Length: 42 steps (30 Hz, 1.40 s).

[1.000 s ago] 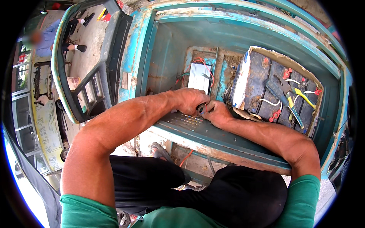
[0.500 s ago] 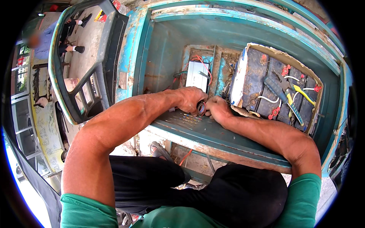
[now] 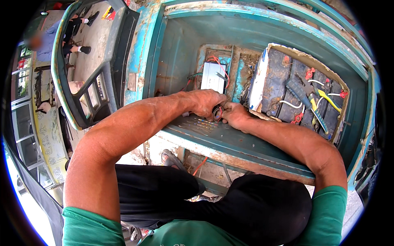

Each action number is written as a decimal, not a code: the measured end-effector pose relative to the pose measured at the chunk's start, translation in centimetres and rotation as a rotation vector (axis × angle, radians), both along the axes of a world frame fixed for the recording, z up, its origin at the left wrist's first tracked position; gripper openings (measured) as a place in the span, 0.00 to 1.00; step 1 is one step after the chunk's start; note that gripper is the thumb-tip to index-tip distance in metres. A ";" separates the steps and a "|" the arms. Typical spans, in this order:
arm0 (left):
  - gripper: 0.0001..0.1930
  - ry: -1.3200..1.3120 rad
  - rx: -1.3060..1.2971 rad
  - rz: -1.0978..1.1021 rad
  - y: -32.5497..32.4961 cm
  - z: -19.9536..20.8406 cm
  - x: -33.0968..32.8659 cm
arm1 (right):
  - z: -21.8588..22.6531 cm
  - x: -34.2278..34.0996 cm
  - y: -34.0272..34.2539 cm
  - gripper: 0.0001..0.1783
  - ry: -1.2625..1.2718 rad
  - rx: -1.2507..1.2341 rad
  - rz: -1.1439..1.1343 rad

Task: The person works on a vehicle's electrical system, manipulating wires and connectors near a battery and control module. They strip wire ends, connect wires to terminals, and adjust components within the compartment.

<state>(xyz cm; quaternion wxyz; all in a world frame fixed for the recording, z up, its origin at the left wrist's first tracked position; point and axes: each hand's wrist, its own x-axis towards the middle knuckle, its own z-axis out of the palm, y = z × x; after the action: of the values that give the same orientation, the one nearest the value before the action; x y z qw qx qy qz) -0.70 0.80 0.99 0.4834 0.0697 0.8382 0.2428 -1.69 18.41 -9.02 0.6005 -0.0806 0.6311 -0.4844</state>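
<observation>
My left hand [image 3: 208,103] and my right hand [image 3: 237,117] meet inside a teal metal box, just above its front inner ledge. Between them is a small dark ring with a reddish inner edge, which looks like a roll of electrical tape [image 3: 217,113]. My left fingers are curled round the roll's left side. The right fingers are pinched together against its other side; whatever else they grip is hidden. Right behind the left hand sits a silver box-shaped device [image 3: 213,76] with red wires [image 3: 215,60].
Right of my hands, a torn carton [image 3: 259,88] holds dark batteries [image 3: 277,78] joined by white wires. Blue-grey-handled pliers [image 3: 298,93] and a yellow-handled tool [image 3: 328,102] lie on top. The teal box's rusty front rim [image 3: 242,162] runs before my knees. A black-framed panel [image 3: 117,61] stands left; a person sits beyond.
Both hands stay together at the roll, with only a slight shift of the fingers. The whole view has moved a little.
</observation>
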 end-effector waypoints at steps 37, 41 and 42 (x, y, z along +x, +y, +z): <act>0.13 -0.164 0.036 0.409 -1.4 -0.9 -0.8 | 4.0 -1.5 -0.4 0.09 -0.182 -0.062 -0.280; 0.15 -0.115 -0.006 0.323 -1.2 -0.9 -1.2 | 3.0 -1.3 0.1 0.13 -0.158 -0.164 -0.289; 0.15 -0.109 -0.012 0.320 -1.2 -0.9 -1.2 | 2.7 -1.0 0.2 0.14 -0.116 -0.210 -0.280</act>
<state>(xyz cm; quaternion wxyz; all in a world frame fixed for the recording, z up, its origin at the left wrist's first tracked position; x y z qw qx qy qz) -1.86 -0.44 0.05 0.4836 -0.0808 0.8126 0.3151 -2.69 18.56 -6.34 0.5509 -0.0263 0.5466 -0.6301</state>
